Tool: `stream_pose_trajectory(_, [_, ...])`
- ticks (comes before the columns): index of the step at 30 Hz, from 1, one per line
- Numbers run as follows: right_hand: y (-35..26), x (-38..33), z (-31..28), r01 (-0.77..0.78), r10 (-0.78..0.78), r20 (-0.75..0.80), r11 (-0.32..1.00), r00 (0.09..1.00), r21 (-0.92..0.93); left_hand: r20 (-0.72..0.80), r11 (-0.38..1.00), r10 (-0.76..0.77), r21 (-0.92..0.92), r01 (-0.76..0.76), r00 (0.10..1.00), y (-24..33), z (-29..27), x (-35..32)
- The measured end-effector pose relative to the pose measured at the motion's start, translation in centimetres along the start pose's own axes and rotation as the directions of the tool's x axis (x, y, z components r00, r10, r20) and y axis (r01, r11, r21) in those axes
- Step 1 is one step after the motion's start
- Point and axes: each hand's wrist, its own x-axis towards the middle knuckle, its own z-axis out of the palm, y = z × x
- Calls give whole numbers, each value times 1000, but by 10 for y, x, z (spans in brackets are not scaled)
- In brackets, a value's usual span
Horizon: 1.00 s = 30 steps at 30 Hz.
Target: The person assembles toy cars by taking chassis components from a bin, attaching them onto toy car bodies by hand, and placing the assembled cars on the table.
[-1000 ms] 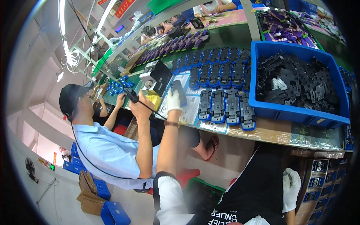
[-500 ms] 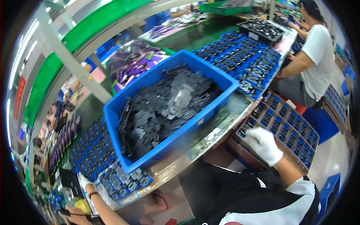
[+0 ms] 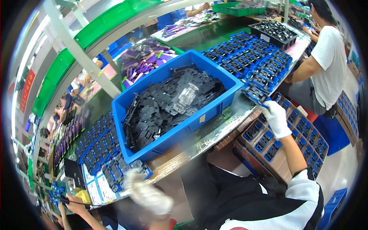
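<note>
Head view: a blue bin heaped with black plastic parts sits mid-bench. Right gloved hand pinches a blue tray of dark parts at the bench edge. Left gloved hand is blurred below the bin; its grip is unclear.

Right hand gloved in white, arm extended forward, fingers curled, left hand gloved, blurred, held low

Glossy plastic bin; matt black parts; seemingly cloth gloves.
</note>
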Motion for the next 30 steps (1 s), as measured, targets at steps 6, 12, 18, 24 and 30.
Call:
stream_pose_trajectory(6, [-68,-43,-95,-17,-2,205,996,979,88,871,26,-203,-452,892,447,5,114,-114])
stream_pose_trajectory(12, [-124,-51,-91,277,-361,576,933,734,232,764,-156,-268,-636,756,587,45,130,-123])
stream_pose_trajectory(18, [-164,29,-57,659,-756,389,652,527,374,593,-75,-504,-754,652,628,22,84,-100])
stream_pose_trajectory(24, [-192,122,29,306,-383,464,922,798,235,566,-99,-547,-775,624,617,21,63,-91])
stream_pose_trajectory(30, [-249,144,61,218,-31,777,966,629,-138,575,-163,-478,-801,577,664,21,53,-95])
